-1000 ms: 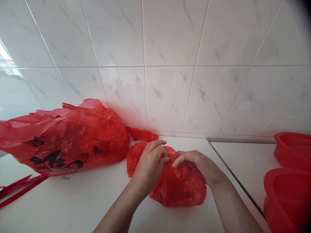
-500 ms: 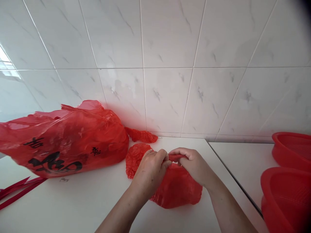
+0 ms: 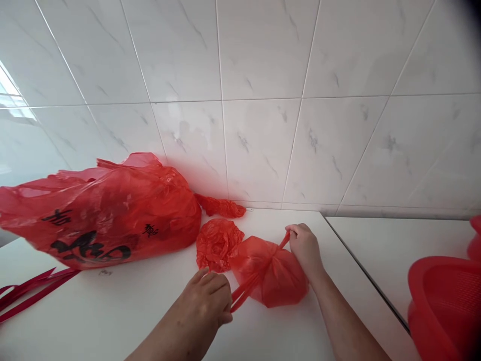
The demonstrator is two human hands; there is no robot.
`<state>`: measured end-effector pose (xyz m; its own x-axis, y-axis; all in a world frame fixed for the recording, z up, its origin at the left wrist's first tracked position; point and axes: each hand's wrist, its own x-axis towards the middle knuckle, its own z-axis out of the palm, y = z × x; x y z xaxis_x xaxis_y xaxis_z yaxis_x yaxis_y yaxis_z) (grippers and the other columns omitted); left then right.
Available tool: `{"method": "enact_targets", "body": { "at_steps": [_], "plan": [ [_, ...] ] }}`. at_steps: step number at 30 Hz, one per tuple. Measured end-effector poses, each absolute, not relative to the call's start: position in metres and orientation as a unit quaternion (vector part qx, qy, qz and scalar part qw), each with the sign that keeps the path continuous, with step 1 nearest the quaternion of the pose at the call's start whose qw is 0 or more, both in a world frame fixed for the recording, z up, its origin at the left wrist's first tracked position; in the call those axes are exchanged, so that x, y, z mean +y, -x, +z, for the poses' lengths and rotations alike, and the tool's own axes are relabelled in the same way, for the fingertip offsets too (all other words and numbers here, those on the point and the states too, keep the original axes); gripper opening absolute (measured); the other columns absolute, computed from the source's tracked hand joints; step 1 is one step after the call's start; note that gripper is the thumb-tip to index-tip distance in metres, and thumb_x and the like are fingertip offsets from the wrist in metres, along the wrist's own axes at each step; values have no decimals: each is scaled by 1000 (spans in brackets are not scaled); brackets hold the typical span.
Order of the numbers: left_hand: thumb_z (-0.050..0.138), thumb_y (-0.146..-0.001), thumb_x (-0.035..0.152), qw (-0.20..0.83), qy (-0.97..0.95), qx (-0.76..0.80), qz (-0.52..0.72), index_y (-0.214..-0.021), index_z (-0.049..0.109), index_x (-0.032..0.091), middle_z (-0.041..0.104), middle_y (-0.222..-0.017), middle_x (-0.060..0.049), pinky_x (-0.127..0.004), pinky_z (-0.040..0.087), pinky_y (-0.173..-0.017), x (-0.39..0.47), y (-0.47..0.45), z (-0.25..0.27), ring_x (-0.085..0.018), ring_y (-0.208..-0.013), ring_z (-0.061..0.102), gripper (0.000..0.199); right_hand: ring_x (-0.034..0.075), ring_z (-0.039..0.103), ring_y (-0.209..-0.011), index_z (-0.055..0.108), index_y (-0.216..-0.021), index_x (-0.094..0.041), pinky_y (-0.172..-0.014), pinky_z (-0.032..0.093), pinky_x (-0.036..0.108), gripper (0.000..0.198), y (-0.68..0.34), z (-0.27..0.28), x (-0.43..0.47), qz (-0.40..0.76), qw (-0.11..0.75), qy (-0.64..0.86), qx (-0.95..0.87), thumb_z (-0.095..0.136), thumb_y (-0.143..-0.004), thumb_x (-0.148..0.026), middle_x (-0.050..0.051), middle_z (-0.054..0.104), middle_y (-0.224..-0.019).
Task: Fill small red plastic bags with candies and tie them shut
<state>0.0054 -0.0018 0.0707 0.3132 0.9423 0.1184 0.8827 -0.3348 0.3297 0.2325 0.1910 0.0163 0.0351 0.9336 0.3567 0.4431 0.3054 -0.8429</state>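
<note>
A small red plastic bag [image 3: 280,281] rests on the white surface, gathered tight at its middle, with its handles pulled out to both sides. My left hand [image 3: 212,301] is closed around the handle on the lower left. On the upper right, my right hand [image 3: 305,248] grips the other handle between its fingers. What the bag contains is hidden. Just behind my left hand lies a crumpled red plastic bag [image 3: 219,244], close against the gathered one.
A large red bag with black characters [image 3: 124,215] lies at the left by the tiled wall [image 3: 259,140]. Behind is a twisted red plastic strip [image 3: 225,206]. Dark red ribbons [image 3: 33,296] lie at left. A red basket [image 3: 432,311] stands right, beyond a seam.
My hands have moved apart, the left toward the lower left and the right slightly up and right. The handles are now stretched and the bag's neck is drawn together.
</note>
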Motion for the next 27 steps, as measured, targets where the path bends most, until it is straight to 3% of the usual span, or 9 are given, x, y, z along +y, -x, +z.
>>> {"method": "enact_targets", "body": {
  "at_steps": [3, 6, 10, 12, 14, 16, 19, 23, 27],
  "plan": [
    [54, -80, 8, 185, -768, 586, 180, -71, 48, 19, 59, -91, -2, -33, 42, -79, -11, -2, 78, -18, -85, 53, 16, 18, 58, -82, 67, -91, -21, -77, 46, 32, 27, -240, 0, 197, 296, 471, 527, -642, 46, -79, -34, 3, 64, -88],
    [58, -84, 24, 243, -723, 581, 283, -94, 55, 25, 53, -123, -4, -33, 44, -87, -11, -4, 94, -22, -108, 51, 11, 17, 58, -69, 60, -111, -19, -65, 48, 31, 43, -256, -15, 202, 318, 475, 567, -593, 43, -83, -47, 3, 63, -83],
    [58, -83, 30, 256, -683, 595, 338, -106, 57, 29, 43, -138, -5, -40, 43, -94, 12, -27, 102, -27, -122, 45, 23, 17, 58, -67, 62, -101, -19, -63, 47, 31, 42, -270, -27, 205, 318, 465, 608, -560, 43, -82, -51, 3, 63, -82],
    [63, -78, 31, 239, -690, 605, 318, -116, 55, 30, 32, -148, -5, -46, 38, -101, 31, -46, 94, -31, -133, 33, 39, 18, 58, -68, 64, -95, -21, -66, 46, 31, 38, -270, -29, 206, 320, 449, 610, -569, 46, -81, -51, 2, 64, -81],
    [74, -67, 37, 207, -723, 599, 275, -133, 44, 30, 21, -154, -7, -53, 29, -107, 49, -63, 82, -36, -140, 16, 73, 18, 59, -69, 64, -93, -21, -69, 46, 32, 35, -270, -29, 207, 322, 436, 611, -577, 47, -80, -49, 2, 65, -81],
    [80, -57, 39, 179, -759, 586, 220, -143, 31, 23, 29, -150, -15, -58, 25, -107, 63, -73, 69, -40, -137, 21, 100, 19, 60, -71, 63, -95, -21, -69, 46, 31, 36, -270, -29, 208, 327, 428, 611, -580, 46, -79, -47, 2, 66, -83],
    [69, -63, 16, 146, -799, 564, 148, -130, 49, 18, 64, -110, -14, -49, 41, -91, 72, -73, 62, -34, -104, 57, 69, 19, 62, -75, 63, -98, -21, -69, 47, 30, 37, -272, -30, 210, 333, 415, 609, -588, 46, -78, -47, 3, 67, -88],
    [48, -63, 0, 148, -808, 541, 181, -87, 65, 21, 68, -81, -3, -28, 43, -66, 63, -50, 84, -20, -76, 60, 36, 21, 62, -75, 63, -100, -21, -69, 46, 33, 38, -276, -33, 214, 327, 388, 619, -599, 46, -77, -46, 4, 67, -91],
    [43, -62, 1, 159, -775, 575, 208, -80, 65, 21, 67, -79, 2, -22, 40, -61, 36, -4, 130, -14, -71, 59, 35, 22, 62, -79, 63, -101, -22, -69, 45, 34, 38, -276, -35, 217, 317, 365, 626, -612, 45, -77, -46, 5, 67, -89]
  ]
}}
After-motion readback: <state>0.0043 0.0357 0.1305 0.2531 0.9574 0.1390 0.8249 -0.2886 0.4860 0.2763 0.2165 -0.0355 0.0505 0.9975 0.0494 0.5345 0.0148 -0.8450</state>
